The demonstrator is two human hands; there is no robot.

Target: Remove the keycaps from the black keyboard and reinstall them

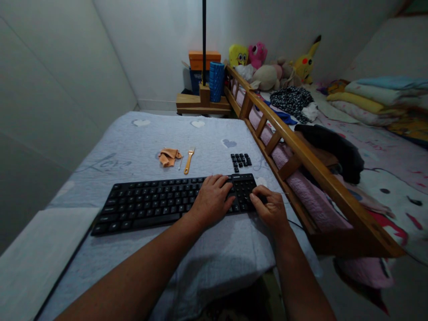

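Observation:
A black keyboard [157,203] lies on the cloth-covered table, slightly slanted. My left hand [214,198] rests on its right part, palm down with the fingers spread. At the number pad [244,189], the thumb and index finger of my right hand [269,205] are pinched together. Thin pale lines, like a fine stick or wire, stick out to the right of that hand; the grip hides most of it. Several loose black keycaps [240,160] lie in rows just beyond the number pad, whose own key spots look dark and bare.
Behind the keyboard lie an orange cloth [169,157], a cotton swab [181,163] and a small brush [189,160]. A wooden bed rail [287,138] runs along the right side. A white board-like surface [43,249] is at the left front. A cable [296,225] passes beside my right wrist.

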